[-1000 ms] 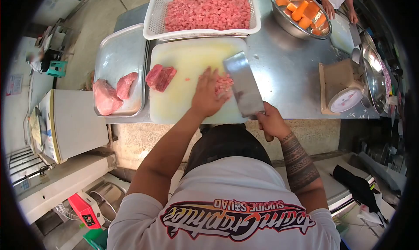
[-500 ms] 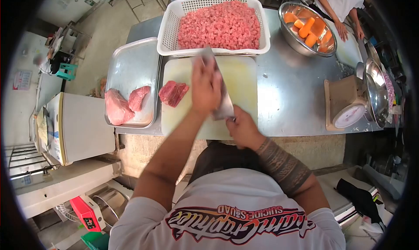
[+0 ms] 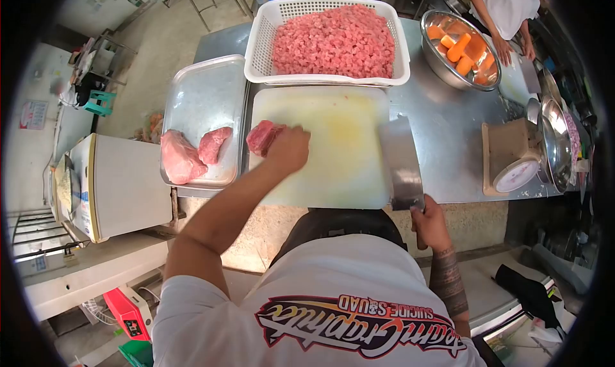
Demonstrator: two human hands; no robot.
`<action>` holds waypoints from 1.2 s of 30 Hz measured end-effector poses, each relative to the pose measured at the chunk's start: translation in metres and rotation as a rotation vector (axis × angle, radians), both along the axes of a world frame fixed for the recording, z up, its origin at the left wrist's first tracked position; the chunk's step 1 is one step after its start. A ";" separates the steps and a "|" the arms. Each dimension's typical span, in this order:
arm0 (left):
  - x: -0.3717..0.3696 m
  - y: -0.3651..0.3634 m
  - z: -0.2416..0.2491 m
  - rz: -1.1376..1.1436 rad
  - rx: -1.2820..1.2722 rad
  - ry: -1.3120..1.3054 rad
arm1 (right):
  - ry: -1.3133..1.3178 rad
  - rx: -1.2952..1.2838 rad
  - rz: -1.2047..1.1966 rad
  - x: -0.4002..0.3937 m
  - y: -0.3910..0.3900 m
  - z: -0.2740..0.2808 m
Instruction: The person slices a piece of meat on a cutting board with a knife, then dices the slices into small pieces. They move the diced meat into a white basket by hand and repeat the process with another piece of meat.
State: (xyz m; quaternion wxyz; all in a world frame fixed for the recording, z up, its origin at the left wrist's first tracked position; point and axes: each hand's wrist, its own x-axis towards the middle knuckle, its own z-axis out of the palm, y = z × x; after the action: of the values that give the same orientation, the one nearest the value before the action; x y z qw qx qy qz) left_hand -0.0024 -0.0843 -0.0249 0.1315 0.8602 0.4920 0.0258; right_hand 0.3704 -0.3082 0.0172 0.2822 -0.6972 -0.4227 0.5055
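Note:
My left hand (image 3: 289, 150) is closed on the right end of a red piece of meat (image 3: 262, 137), at the left side of the white cutting board (image 3: 333, 149). My right hand (image 3: 432, 223) grips the handle of a wide cleaver (image 3: 403, 165), whose blade points away from me past the board's right edge. Two more pieces of meat, a large one (image 3: 182, 157) and a smaller one (image 3: 213, 145), lie in the metal tray (image 3: 208, 79) left of the board. Behind the board, a white perforated basket (image 3: 261, 47) holds a heap of diced meat (image 3: 333, 40).
A steel bowl (image 3: 442, 66) of peeled orange vegetables stands at the back right. Nearer on the right are a weighing scale (image 3: 509, 155) and metal bowls (image 3: 556, 133). A co-worker's hands (image 3: 503, 50) rest by another board at the far right.
My left hand has left the cleaver blade and moved left onto the meat. My right hand has carried the cleaver right, off the board's middle. The view has shifted slightly.

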 end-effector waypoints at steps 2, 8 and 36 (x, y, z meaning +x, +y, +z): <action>-0.004 -0.013 -0.010 -0.002 -0.021 -0.030 | -0.025 -0.012 -0.024 -0.010 -0.008 0.001; 0.011 -0.005 -0.008 -0.011 -0.059 0.030 | -0.407 0.071 0.108 -0.023 0.004 -0.009; -0.150 0.080 0.045 0.534 -1.040 -0.620 | -0.116 0.214 -0.393 -0.062 0.065 -0.057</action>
State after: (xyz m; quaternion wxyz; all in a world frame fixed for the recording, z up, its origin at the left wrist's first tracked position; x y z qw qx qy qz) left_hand -0.1528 -0.0047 0.0201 0.6545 0.4858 0.5759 0.0629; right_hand 0.3087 -0.2430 -0.0399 0.4228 -0.7602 -0.3454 0.3524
